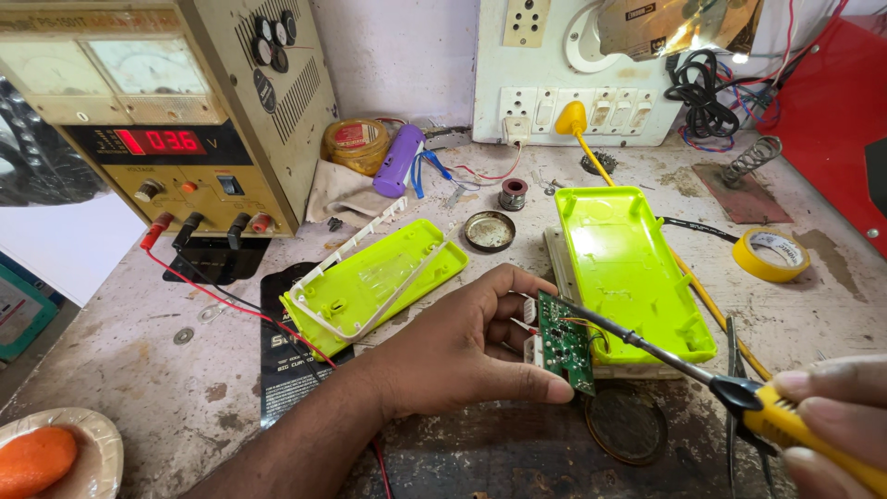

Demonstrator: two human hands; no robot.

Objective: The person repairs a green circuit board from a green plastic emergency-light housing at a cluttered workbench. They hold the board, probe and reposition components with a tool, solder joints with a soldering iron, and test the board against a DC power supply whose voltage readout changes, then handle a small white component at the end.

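My left hand holds a small green circuit board upright between thumb and fingers at the near end of a lime green plastic case half. My right hand grips a yellow-handled soldering iron; its dark shaft runs up-left and the tip touches the top of the board. A second lime green case half with a white frame lies to the left of my left hand.
A beige bench power supply with a red digit display stands at the back left, with red and black leads. Purple battery cell, solder spool, round tin lid, yellow tape roll, wall socket board, bowl at near left.
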